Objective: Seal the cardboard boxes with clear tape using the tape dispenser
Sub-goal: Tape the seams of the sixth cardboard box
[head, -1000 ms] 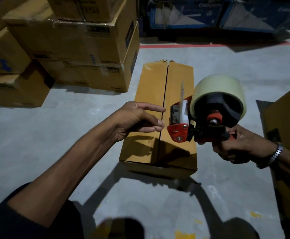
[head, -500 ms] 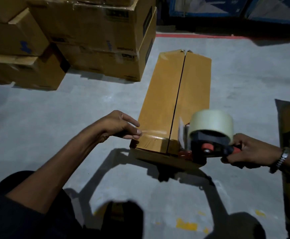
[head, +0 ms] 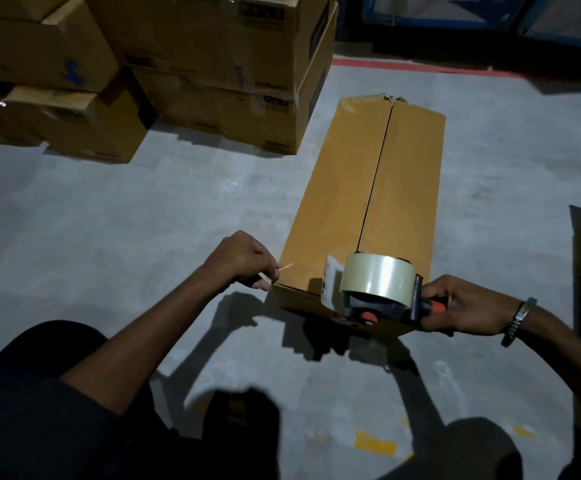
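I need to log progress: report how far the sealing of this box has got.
Done: flaps of the long tan cardboard box closed. In hand: right hand sets the red-handled tape dispenser at the near edge; left hand pinches the corner. Left: the bare centre seam.

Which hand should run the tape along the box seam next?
Right hand: it grips the tape dispenser at the seam's near end on the cardboard box. Left hand steadies the corner.

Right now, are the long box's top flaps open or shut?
Shut: the flaps of the long box lie flat, meeting along a dark centre seam.
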Tool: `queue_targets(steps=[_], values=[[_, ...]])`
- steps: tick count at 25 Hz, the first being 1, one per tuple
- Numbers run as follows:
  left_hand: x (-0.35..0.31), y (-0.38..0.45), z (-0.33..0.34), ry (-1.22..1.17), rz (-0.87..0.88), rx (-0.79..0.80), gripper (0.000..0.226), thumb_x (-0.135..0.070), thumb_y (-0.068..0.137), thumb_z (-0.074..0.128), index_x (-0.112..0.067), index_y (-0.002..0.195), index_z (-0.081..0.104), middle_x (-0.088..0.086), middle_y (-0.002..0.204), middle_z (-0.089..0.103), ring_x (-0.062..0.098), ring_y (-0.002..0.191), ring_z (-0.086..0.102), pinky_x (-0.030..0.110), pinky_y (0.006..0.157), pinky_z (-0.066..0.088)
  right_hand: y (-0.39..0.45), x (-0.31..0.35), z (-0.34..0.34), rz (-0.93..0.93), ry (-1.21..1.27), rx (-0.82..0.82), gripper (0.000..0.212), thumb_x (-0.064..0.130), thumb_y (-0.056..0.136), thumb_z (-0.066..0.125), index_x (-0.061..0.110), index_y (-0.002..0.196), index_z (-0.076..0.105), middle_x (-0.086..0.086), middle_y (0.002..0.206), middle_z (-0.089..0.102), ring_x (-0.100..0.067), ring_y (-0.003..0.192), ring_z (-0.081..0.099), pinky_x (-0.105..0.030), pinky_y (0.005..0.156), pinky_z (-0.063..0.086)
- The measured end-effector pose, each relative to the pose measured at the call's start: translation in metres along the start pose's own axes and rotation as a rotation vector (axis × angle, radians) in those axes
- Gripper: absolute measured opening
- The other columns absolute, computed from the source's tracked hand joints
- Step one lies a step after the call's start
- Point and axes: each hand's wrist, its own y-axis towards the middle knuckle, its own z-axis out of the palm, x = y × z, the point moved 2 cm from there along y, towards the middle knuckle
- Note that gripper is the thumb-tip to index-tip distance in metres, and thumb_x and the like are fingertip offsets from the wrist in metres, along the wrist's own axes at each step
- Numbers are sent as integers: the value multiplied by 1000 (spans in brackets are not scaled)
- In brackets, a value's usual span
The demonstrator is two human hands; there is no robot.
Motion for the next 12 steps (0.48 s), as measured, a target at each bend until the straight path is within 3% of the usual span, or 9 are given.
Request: queue_targets(steps=[5, 7, 10, 12], values=[[7, 2, 11, 145, 67, -145, 15, -10, 82, 79, -19, 71, 83, -4, 70, 78, 16, 59, 76, 37, 80, 65, 14, -10, -1, 41, -59, 8, 14, 12, 84, 77, 21, 74, 74, -5, 63, 59, -18, 56, 53, -36, 56, 45], [15, 0, 14, 137, 98, -200, 12, -18, 78, 82, -28, 71, 82, -12, 70, 77, 8, 64, 75, 37, 81, 63, 16, -16, -3, 71, -58, -6, 9, 17, 81, 79, 19, 74, 74, -4, 62, 59, -18, 56, 54, -35, 56, 46], [21, -5, 17, -153, 139, -211, 10, -18, 78, 85, -28, 76, 83, -10, 80, 79, 9, 86, 75, 34, 87, 58, 16, -21, -5, 90, -116, -14, 13, 11, 84, 80, 11, 75, 73, -1, 60, 55, -14, 55, 51, -32, 55, 44], [22, -7, 20, -316, 145, -198, 11, -9, 81, 82, -20, 80, 83, -3, 83, 80, 13, 90, 76, 32, 91, 56, 16, -19, -6, 70, -172, -22, 20, 11, 84, 81, 3, 74, 66, 4, 59, 48, -9, 54, 45, -27, 55, 40]])
